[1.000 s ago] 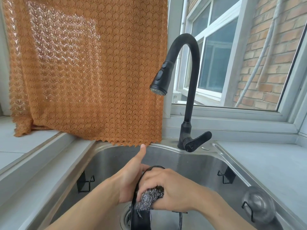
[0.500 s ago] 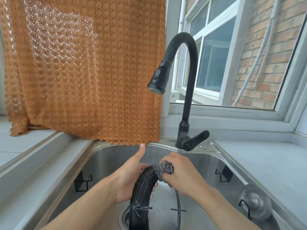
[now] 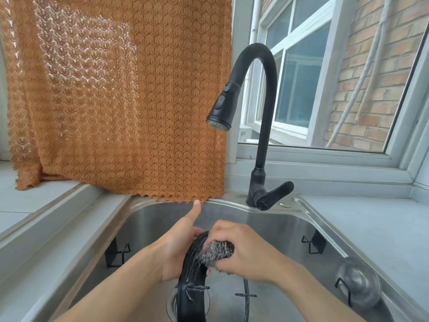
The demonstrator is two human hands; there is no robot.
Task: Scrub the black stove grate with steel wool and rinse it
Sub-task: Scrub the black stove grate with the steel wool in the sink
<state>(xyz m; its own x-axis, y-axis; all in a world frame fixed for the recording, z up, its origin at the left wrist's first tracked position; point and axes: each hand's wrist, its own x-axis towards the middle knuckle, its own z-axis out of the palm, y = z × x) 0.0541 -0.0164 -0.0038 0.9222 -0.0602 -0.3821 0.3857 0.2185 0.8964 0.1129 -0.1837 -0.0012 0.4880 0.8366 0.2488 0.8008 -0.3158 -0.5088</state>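
A round black stove grate [image 3: 191, 287] stands on edge over the sink drain, its rim streaked with soapy marks. My left hand [image 3: 176, 247] grips its upper left side, thumb pointing up. My right hand [image 3: 246, 251] presses a wad of grey steel wool [image 3: 216, 252] against the top of the rim. Part of the grate's top is hidden under that hand. Short prongs of the grate stick inward low down.
The steel sink [image 3: 290, 228] surrounds the hands, with black wire hooks on its walls and a drain [image 3: 171, 303] below. A black arched faucet [image 3: 257, 126] stands behind, no water running. An orange lace curtain [image 3: 116, 101] hangs at the left. A round lid [image 3: 357, 280] sits at right.
My right hand slid the steel wool up the rim from low on the grate to its top, then slightly back down. The left hand held the grate steady.
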